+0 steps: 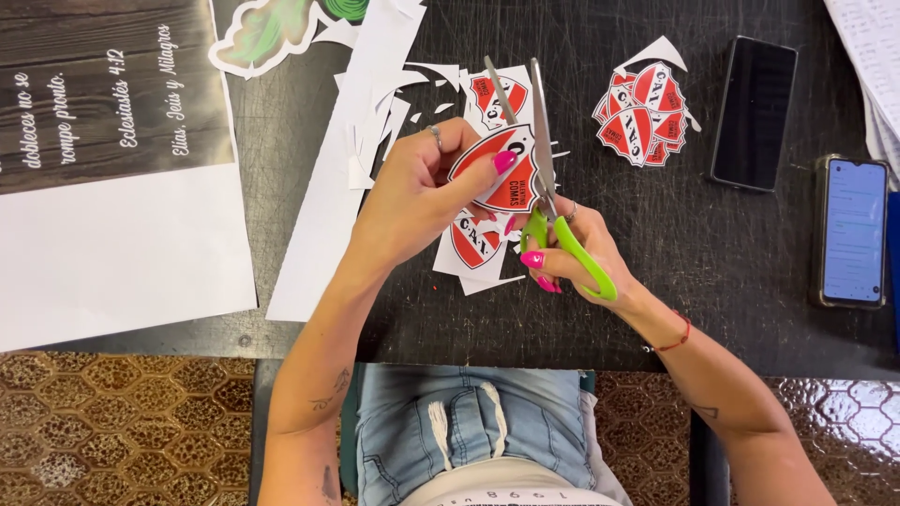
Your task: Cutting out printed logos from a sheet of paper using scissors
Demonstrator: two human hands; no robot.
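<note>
The dark desk [712, 281] is crowded along its left side, where a large printed sheet [103, 169] overhangs toward the near edge and long white offcuts [347, 159] lie just beside it; the barest stretch runs along the near edge to the right, between the hands and two phones. A dark-screened phone [755, 111] lies near the far right, and a lit phone [853, 231] sits close to the right edge. A small stack of cut shields [642, 117] rests toward the far edge, apart from the hands. Near the middle of the desk, the left hand [422, 192] pinches a red shield cutout [497, 169], thumb on top, holding it lifted over a white sheet of more shields [473, 244]. The cutout is red with a white band and a thin white border. The right hand [562, 258] is closed through the green handles of the scissors [544, 178], whose blades stand parted in a narrow V, the right one lying along the cutout's right edge.
</note>
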